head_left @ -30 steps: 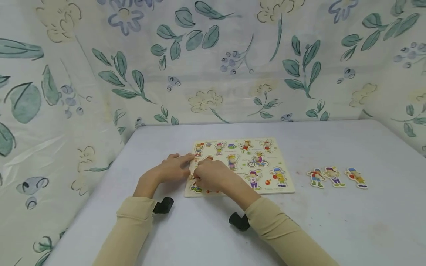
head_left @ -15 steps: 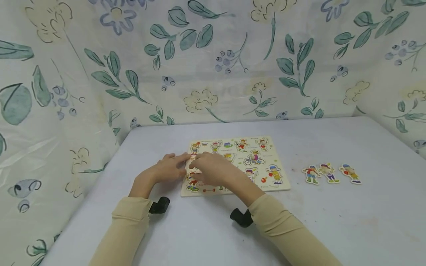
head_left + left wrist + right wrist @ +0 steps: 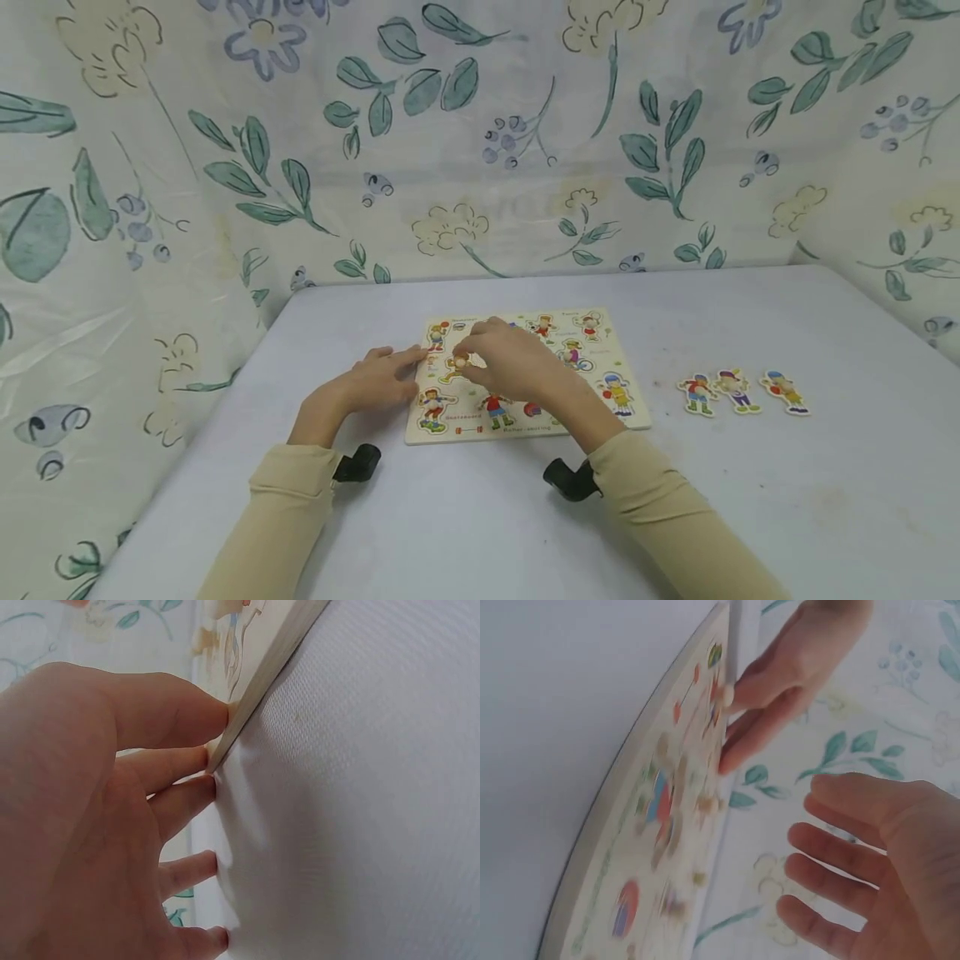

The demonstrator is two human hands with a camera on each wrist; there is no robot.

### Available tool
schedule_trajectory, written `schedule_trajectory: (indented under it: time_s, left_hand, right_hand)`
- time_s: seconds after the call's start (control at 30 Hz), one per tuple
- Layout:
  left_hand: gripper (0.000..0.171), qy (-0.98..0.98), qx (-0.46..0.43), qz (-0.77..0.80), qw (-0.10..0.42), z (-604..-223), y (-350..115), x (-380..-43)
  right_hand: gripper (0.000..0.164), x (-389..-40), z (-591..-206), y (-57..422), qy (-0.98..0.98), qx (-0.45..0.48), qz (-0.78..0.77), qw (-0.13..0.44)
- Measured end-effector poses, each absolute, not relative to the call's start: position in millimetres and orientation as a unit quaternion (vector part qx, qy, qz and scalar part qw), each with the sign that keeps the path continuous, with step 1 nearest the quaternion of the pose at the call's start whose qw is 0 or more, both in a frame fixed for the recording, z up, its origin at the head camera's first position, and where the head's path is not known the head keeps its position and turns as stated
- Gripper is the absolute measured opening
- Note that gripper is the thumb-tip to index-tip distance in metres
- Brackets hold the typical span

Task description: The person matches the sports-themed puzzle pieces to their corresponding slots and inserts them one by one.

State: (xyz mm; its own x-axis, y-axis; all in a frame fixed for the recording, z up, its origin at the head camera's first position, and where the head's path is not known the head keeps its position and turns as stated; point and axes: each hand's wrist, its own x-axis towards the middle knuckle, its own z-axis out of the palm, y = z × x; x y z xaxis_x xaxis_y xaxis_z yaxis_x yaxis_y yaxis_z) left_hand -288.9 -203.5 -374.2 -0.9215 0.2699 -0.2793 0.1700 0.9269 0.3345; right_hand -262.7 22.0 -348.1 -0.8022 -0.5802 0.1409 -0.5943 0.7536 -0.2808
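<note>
A wooden peg puzzle board [image 3: 633, 408] with small cartoon sports figures lies on the table. My left hand [image 3: 367, 387] is at its left edge; in the left wrist view the thumb and fingertips touch the board's rim [image 3: 262, 694], fingers fairly straight. Above the board's upper middle is my right hand [image 3: 517, 358], fingers loosely bent, thumb apart, nothing seen between them. Near its fingertips sits a running figure piece [image 3: 457, 365]. A skateboarder piece [image 3: 432, 408] and a roller-skater piece [image 3: 495, 411] are in the board's front row. The right hand hides part of the board.
To the right of the board lie three loose figure pieces: a red-shirted one [image 3: 698, 394], a purple-trousered one [image 3: 737, 390] and a blue-capped one [image 3: 784, 392]. A flower-printed curtain [image 3: 525, 167] stands behind the white table [image 3: 465, 533].
My right hand has lifted and shifted right from the board's left part, uncovering the running figure and front-row pieces. The left hand stays at the edge. The head view shifted slightly.
</note>
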Motion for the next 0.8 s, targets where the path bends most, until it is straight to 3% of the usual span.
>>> schedule_trajectory:
  time_s: [0.8]
  left_hand:
    - [0.069, 0.966, 0.104, 0.172, 0.165, -376.2, -202.6, -288.1]
  right_hand:
    - [0.031, -264.2, -364.8, 134.3, -0.966, 0.214, 0.141, 0.032]
